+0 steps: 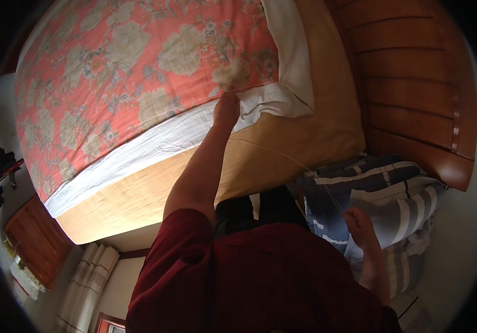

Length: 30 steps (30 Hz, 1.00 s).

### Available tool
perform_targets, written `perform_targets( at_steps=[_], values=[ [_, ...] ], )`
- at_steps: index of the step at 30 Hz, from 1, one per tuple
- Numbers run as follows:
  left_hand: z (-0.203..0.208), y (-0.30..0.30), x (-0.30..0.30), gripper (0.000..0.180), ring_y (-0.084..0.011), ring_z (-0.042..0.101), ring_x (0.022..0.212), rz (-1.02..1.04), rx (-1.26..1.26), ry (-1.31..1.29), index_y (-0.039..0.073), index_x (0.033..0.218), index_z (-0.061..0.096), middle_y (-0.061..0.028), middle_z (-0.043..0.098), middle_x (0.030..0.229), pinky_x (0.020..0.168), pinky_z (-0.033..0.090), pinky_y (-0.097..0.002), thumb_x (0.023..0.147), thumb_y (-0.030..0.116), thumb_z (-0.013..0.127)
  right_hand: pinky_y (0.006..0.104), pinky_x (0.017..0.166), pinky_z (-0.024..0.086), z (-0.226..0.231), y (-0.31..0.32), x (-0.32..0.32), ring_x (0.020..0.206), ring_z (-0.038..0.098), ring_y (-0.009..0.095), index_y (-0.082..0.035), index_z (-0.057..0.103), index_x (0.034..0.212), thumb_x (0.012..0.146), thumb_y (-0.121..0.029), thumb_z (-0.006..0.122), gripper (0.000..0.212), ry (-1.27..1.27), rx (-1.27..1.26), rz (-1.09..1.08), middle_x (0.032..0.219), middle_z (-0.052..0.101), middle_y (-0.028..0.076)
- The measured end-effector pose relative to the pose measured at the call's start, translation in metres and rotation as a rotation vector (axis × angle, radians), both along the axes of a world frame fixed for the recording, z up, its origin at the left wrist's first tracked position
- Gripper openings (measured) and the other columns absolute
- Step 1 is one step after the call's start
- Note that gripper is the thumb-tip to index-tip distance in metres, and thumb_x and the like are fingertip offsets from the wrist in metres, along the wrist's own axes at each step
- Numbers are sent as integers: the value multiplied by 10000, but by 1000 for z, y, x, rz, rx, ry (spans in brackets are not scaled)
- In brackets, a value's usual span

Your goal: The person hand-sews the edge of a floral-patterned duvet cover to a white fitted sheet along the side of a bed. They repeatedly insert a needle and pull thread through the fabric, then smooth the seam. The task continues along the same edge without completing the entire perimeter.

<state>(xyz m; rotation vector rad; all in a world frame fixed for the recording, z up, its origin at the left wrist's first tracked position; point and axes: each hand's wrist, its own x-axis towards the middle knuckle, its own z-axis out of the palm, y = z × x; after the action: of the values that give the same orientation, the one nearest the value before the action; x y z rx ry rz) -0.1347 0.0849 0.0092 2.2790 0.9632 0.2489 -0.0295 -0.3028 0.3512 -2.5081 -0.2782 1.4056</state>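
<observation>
A coral-red quilt (pixel 133 66) with large beige flowers lies on the bed, with a white cloth border (pixel 155 145) along its near edge. At that edge, my left hand (pixel 227 111) is closed on the quilt where the red fabric meets the white; its fingertips are partly hidden. A thin pale thread (pixel 274 151) runs from near the left hand across the bed's side to my right hand (pixel 359 225). Held low to the right, in front of striped bedding, the right hand is closed with its fingers pinched at the thread's end. Whether a needle is there is too small to tell.
A tan-covered mattress (pixel 327 105) sits under the quilt. To the right rises a brown wooden headboard (pixel 405 72). Folded blue, grey and white striped bedding (pixel 399 208) is piled beside the bed. A wooden cabinet (pixel 41 241) and a curtain (pixel 88 277) stand at lower left.
</observation>
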Motion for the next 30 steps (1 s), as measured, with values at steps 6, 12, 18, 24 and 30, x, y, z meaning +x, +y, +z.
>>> perform_targets(
  at_steps=[6, 12, 18, 24, 30],
  values=[
    [18, 21, -42, 116, -412, 591, 791, 80, -99, 17, 39, 897, 533, -227, 607, 792, 659, 468, -466, 847, 144, 533, 281, 684, 452, 7, 27, 5, 771, 591, 152, -61, 596, 979, 896, -233, 533, 201, 57, 7, 43, 840, 632, 85],
    [-3, 83, -237, 159, -415, 566, 749, 455, -120, 63, 49, 856, 539, -238, 592, 792, 625, 434, -456, 872, 154, 420, 235, 631, 406, 2, 57, -1, 704, 498, 80, -68, 589, 949, 913, -176, 504, 142, 79, 294, 40, 777, 549, 3],
    [60, 40, -571, 246, -260, 550, 686, 926, 81, 421, 39, 849, 553, -132, 598, 792, 618, 434, -386, 905, 231, 409, 197, 584, 378, -15, 79, -4, 646, 444, 34, -74, 573, 991, 918, -144, 481, 136, 359, 331, -106, 725, 484, -39],
    [228, -76, -814, 279, -234, 625, 880, 1603, 36, 1259, 17, 970, 595, -92, 653, 972, 670, 492, -350, 872, 251, 477, 190, 568, 383, -26, 79, -4, 622, 445, 27, -76, 579, 1009, 922, -138, 477, 147, 476, 406, -92, 708, 479, -46],
    [259, -61, -641, 267, -309, 630, 934, 1038, -249, 1632, 106, 1046, 644, -97, 647, 1059, 742, 507, -423, 842, 211, 508, 194, 552, 399, -25, 89, -8, 606, 459, 34, -64, 574, 1011, 919, -113, 477, 142, 433, 405, 53, 712, 500, -36]
  ],
)
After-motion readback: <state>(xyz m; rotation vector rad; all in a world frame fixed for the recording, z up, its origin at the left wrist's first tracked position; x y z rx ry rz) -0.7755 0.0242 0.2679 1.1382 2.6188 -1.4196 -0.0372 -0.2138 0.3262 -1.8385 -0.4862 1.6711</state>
